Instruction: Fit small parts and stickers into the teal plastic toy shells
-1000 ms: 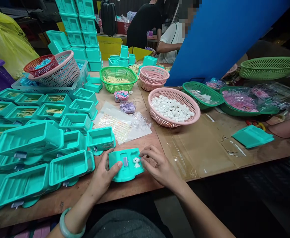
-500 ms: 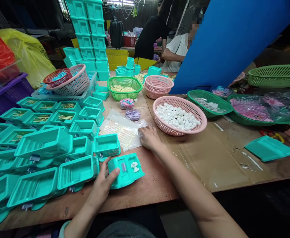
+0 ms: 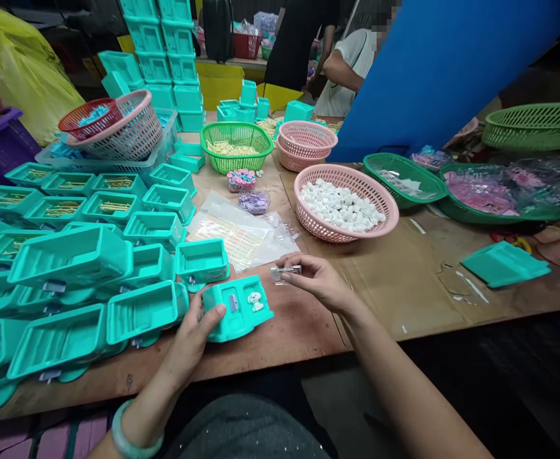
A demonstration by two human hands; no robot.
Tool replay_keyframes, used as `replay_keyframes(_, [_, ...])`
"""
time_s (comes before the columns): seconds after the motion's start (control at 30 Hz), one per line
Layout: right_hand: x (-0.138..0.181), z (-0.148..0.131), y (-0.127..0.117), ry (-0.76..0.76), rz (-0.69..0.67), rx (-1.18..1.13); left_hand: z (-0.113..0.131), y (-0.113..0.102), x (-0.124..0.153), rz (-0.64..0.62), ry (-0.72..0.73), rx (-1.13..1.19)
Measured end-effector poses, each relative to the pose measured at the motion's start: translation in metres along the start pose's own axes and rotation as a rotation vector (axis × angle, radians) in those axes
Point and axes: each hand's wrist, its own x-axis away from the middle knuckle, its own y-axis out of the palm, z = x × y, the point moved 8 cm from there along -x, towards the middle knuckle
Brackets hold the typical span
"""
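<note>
My left hand [image 3: 197, 322] grips a teal plastic box [image 3: 235, 319] by its left end, close to the table's front edge. On the box's upward face sit a small purple-grey part and a white puppy figure [image 3: 256, 301]. To the right of the box, my right hand [image 3: 316, 278] pinches a small clear plastic piece [image 3: 284, 273] between thumb and fingers, just above the table. Behind it several similar clear pieces [image 3: 280, 226] lie on a plastic sheet, beside a sheet of printed stickers [image 3: 232, 242].
Rows of open teal boxes [image 3: 143, 309] fill the left side, some holding yellow sticks. A pink basket [image 3: 347, 233] holds white figures. Small tubs of pink-blue [image 3: 242, 180] and purple parts [image 3: 254, 203] stand behind the stickers. A blue panel [image 3: 418, 76] leans at right; a person [image 3: 347, 67] sits beyond.
My right hand has come back from the plastic sheet toward the box, now with a clear piece in its fingers. The left hand keeps its hold on the box. The view has tilted down.
</note>
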Motion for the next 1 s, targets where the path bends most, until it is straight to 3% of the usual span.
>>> replay_keyframes(0.1, [0.02,0.008,0.001,0.109,0.034,-0.107,0.0,0.005,-0.001,-0.025,0.007,-0.044])
replay_keyframes(0.23, [0.031,0.008,0.002,0.101,0.067,-0.039,-0.001,0.013,-0.005,-0.044,0.022,-0.029])
replay_keyframes(0.43, [0.033,0.022,0.015,0.199,-0.006,-0.072,0.003,0.017,-0.006,-0.025,0.076,-0.052])
replay_keyframes(0.8, [0.029,0.031,0.022,0.079,0.108,0.147,0.007,0.024,0.001,-0.02,0.091,-0.121])
replay_keyframes(1.0, [0.038,0.014,0.027,0.012,0.177,0.311,0.003,0.021,0.0,-0.014,0.104,-0.217])
